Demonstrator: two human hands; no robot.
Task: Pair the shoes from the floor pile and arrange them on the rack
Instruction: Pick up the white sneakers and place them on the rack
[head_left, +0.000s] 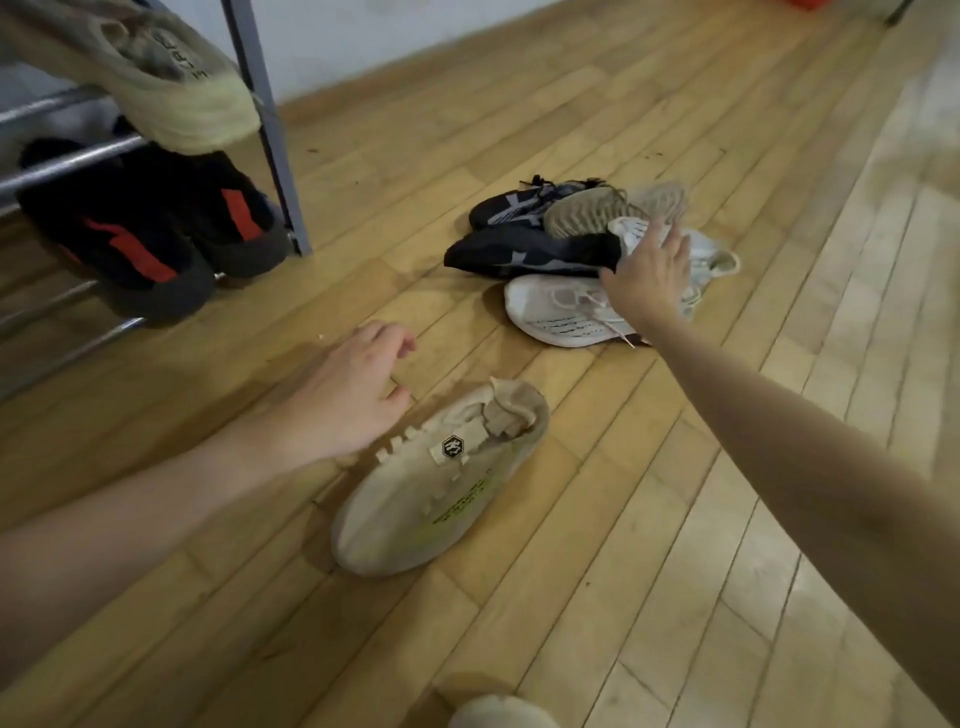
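The shoe rack (270, 130) stands at the left edge of the view, a grey upright post with chrome rails; its upper rail carries a beige knit shoe (156, 78) whose toe juts out past the post, and the tier below holds a pair of black shoes with red stripes (150, 234) side by side, toes pointing out toward the wooden floor (675, 519); the pile (587, 254) lies on the floor to the right of the rack and well apart from it, and it holds two dark navy shoes (524, 254) with pale markings, a tan knit shoe (597, 208) lying sole-up across them, and two white shoes (566, 312), the nearer one flat on the boards with its laces loose; the right hand (649, 275) is stretched over the pile with its fingers (675, 239) spread wide, resting on or just above the farther white shoe, and whether it touches cannot be told; a single cream shoe (441, 483) with a dark hexagonal tag lies alone on the floor nearer the camera, heel toward the pile; the left hand (358, 389) hovers just beside that shoe's heel end, fingers loosely curled and holding nothing; a pale rounded shape at the bottom edge is too cropped to identify.
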